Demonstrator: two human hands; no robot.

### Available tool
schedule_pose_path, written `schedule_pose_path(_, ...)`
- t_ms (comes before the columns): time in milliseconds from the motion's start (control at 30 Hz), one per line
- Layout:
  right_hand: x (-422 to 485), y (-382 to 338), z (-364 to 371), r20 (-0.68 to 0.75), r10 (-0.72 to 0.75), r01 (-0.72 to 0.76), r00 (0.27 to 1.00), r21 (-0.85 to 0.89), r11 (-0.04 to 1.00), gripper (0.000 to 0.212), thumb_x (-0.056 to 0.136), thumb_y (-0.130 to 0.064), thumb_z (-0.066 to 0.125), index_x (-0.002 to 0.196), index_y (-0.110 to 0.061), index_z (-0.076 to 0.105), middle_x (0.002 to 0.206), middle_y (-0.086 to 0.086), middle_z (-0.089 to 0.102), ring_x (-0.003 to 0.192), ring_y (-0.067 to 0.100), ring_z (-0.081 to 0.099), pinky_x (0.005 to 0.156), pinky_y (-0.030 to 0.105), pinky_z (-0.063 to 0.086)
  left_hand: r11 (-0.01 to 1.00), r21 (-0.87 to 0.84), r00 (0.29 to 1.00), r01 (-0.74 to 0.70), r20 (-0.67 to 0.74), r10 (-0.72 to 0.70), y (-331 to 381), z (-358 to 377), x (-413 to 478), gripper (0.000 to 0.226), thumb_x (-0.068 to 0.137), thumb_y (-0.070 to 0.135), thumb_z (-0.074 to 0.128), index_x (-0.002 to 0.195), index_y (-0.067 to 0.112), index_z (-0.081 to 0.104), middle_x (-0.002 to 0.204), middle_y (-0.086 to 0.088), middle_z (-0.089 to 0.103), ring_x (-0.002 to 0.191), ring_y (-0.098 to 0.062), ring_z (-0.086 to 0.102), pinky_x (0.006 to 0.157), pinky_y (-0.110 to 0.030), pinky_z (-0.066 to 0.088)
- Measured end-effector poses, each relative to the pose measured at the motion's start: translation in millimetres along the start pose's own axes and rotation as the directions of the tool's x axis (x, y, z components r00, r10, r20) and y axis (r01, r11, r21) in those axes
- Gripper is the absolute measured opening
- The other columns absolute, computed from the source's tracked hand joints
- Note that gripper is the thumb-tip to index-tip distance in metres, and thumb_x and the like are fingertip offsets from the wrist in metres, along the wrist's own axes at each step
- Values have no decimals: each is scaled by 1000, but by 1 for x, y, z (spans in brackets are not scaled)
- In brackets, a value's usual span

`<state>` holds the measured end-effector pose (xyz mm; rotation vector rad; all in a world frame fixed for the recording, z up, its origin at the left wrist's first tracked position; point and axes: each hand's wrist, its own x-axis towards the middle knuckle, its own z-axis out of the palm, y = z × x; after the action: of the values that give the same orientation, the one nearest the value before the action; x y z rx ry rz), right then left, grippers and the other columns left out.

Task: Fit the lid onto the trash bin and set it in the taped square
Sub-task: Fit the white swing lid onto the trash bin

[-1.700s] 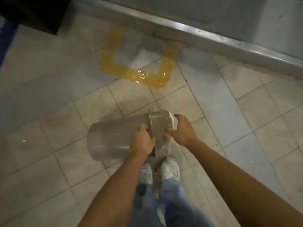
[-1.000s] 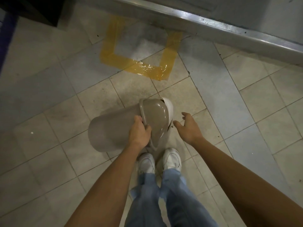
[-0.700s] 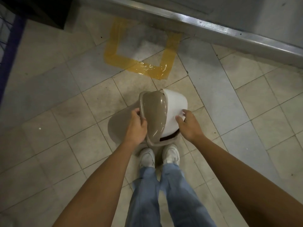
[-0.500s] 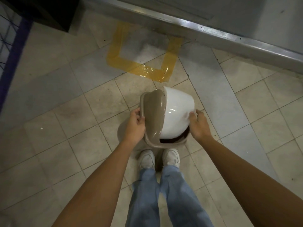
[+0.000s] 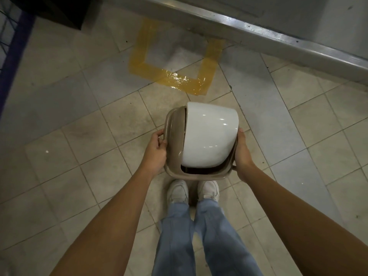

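The trash bin stands upright in front of my feet, seen from straight above, so only its top shows. Its lid has a taupe frame [image 5: 175,134] and a glossy white swing flap [image 5: 209,136]; a dark gap shows under the flap's near edge. My left hand [image 5: 156,151] grips the lid's left rim. My right hand [image 5: 242,149] grips the right rim. The yellow taped square [image 5: 175,76] lies on the floor ahead, against a grey metal ledge, a short way beyond the bin. The bin's body is hidden beneath the lid.
A grey metal ledge [image 5: 258,36] runs along the far side of the tiled floor. A dark cabinet [image 5: 55,10] stands at the far left, with a blue frame [image 5: 14,56] along the left edge. My white shoes [image 5: 193,191] are just behind the bin.
The bin has swung from lying on its side to upright. My right hand, briefly off it, has closed on the lid's right rim. The white flap now faces up.
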<state>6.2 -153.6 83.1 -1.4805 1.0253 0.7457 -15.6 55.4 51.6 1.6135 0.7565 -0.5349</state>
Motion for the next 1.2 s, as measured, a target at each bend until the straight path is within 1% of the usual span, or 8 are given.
schedule_pose_path(167,3,0,5,-18,-24,24,1000,16,1000,67,92,-64,23,138,-22,45,140,8,52,111,15,46,106,39,35,997,82,999,-14,-34,17,-2,-7,2,35,99,16,40,134,21,43,84,6,54,78,-3,53,69,-17,42)
schedule_pose_path(300,4,3,9,-1,-66,66,998,-31,997,66,93,-62,24,139,-20,45,139,8,54,110,16,49,100,36,37,988,152,999,20,-48,-13,-14,-18,6,38,98,15,43,135,22,43,87,3,53,84,-12,55,82,-32,51)
schedule_pose_path(433,5,7,8,5,-82,82,997,-48,995,63,95,-57,26,144,-19,39,146,8,46,131,23,43,109,40,32,985,171,999,23,-36,-17,-28,-22,6,40,95,10,45,133,25,45,85,1,53,88,-21,55,94,-52,49)
schedule_pose_path(667,12,10,10,11,-126,126,992,-131,983,51,100,-47,23,133,-18,49,122,3,54,112,17,49,104,36,37,989,144,998,30,-58,-22,-32,-24,2,45,95,7,46,137,23,43,85,2,54,82,-18,57,89,-47,53)
schedule_pose_path(800,19,14,14,-14,-139,133,990,-223,966,54,96,-45,26,132,-15,52,137,5,54,127,22,48,114,44,33,989,145,997,36,-79,-25,-38,-27,2,47,96,8,45,140,23,40,86,3,55,83,-20,59,88,-48,54)
schedule_pose_path(967,25,23,10,-56,-159,144,986,-208,967,44,98,-30,31,135,-18,51,116,0,58,101,16,52,90,30,42,989,149,996,22,-94,-8,-39,-22,0,45,97,11,43,140,23,39,85,7,54,78,-15,57,85,-44,54)
schedule_pose_path(1100,25,35,4,-38,-218,200,975,-269,942,40,101,-17,32,139,-20,44,106,3,60,77,7,55,65,19,43,986,164,993,-9,-117,29,-41,-20,-5,46,96,9,44,140,20,36,85,8,53,72,-6,54,64,-21,46)
schedule_pose_path(1200,30,42,-1,-11,-280,264,960,-303,916,41,100,-14,35,139,-21,43,100,9,63,73,7,54,65,18,43,989,141,990,-41,-125,58,-46,-18,-7,47,96,11,45,140,22,34,88,7,52,73,-5,54,62,-18,44)
